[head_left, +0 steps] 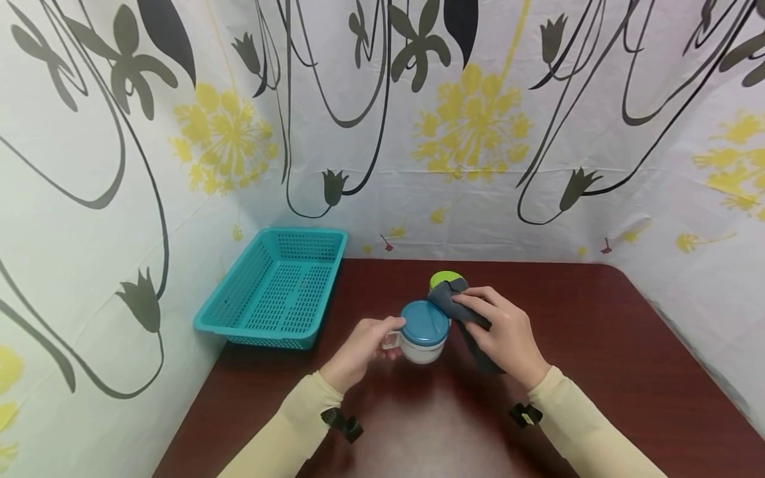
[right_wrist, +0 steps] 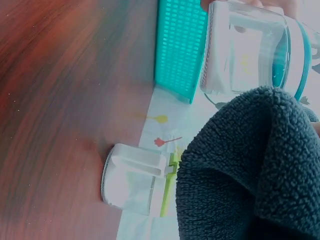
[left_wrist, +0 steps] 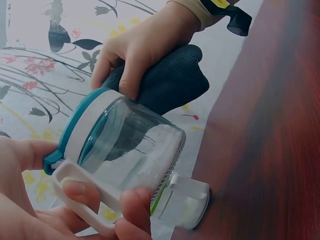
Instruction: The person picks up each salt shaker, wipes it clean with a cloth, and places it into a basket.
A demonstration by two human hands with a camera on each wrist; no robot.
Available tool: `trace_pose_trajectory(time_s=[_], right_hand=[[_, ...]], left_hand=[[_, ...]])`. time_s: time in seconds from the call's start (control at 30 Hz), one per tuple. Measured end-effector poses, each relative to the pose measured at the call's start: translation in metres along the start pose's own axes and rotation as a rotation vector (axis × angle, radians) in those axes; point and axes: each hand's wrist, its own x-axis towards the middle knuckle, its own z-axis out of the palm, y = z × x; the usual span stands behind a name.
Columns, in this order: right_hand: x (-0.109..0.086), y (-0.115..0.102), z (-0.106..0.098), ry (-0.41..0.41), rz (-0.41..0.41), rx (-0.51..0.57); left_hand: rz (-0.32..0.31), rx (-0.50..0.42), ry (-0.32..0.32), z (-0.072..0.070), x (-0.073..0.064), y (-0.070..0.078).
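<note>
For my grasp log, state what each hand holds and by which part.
Left hand: the blue-lidded jar, by its handle. Right hand: the dark cloth, by a bunched-up section.

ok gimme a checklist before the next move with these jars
1. Left grip holding the clear glass blue-lidded jar by its white handle: ok.
2. Round blue lid on: ok.
3. Right grip holding the dark grey fuzzy cloth: ok.
4. Clear glass green-lidded jar upright on the brown wood-grained table: ok.
5. Turquoise rectangular plastic basket left of both jars: ok.
6. Blue-lidded jar fully dry: cannot tell.
</note>
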Motion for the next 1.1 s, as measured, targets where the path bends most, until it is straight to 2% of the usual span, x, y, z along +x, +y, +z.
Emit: trace_pose_trajectory(time_s=[0.23, 0.57, 0.87, 1.1], right_hand=[[0.001, -0.001, 0.005, -0.016, 0.014, 0.017], [0.016, 0.001, 0.014, -0.038, -0.026, 0.033], [-0.005, 0.010, 0.037, -0.181, -0.014, -0.036], [-0.005, 0.013, 0.040, -0.183, 0.014, 0.015]], left_hand=[[-0.009, 0.002, 0.008, 0.000, -0.001, -0.001], [0.002, -0.004, -0.003, 0.000, -0.002, 0.001], [0.017, 0.002, 0.002, -0.004, -0.002, 0.003], [0.003, -0.012, -0.016, -0.006, 0.000, 0.001]])
